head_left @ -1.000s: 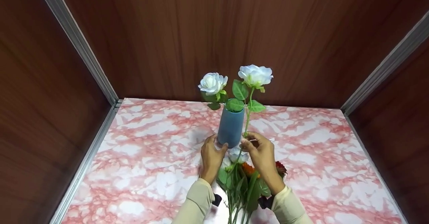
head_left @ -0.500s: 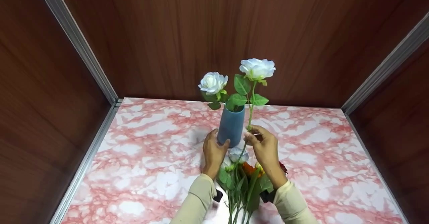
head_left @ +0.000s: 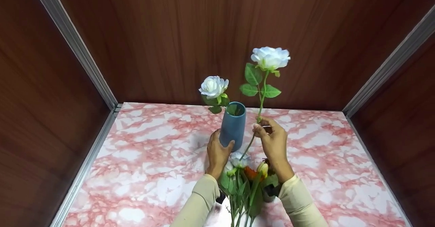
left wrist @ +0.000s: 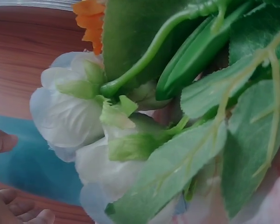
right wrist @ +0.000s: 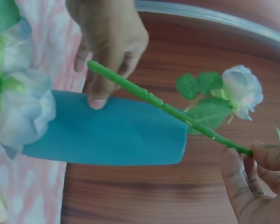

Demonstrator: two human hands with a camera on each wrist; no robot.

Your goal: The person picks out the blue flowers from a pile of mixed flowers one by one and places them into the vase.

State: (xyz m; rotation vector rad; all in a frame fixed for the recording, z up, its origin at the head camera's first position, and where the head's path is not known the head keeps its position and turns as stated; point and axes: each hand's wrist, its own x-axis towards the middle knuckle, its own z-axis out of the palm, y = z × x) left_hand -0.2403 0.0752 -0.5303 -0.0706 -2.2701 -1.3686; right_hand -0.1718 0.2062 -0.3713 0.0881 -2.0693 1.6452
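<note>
A blue vase (head_left: 233, 126) stands upright on the table, holding one white rose (head_left: 214, 87) that leans left out of its mouth. My left hand (head_left: 219, 156) grips the vase low down, thumb across its near side and fingers at its left. With thumb and fingertips my right hand (head_left: 274, 143) pinches the stem of a second white rose (head_left: 271, 58), held upright to the right of the vase. Its bloom rises above the vase mouth. In the right wrist view, the bare lower end of the green stem (right wrist: 168, 109) crosses in front of the vase.
Between my forearms lies a bunch of flowers: white roses (head_left: 240, 159), an orange flower (head_left: 250, 173), a yellow bud (head_left: 262, 169) and green leaves (head_left: 233, 186). The table (head_left: 153, 159) has a red-and-white marbled top. Dark wood panels (head_left: 217, 23) with metal edges enclose it.
My right hand has lifted the white rose up and to the right, away from the vase. My left hand has closed in around the lower vase, which stays in place.
</note>
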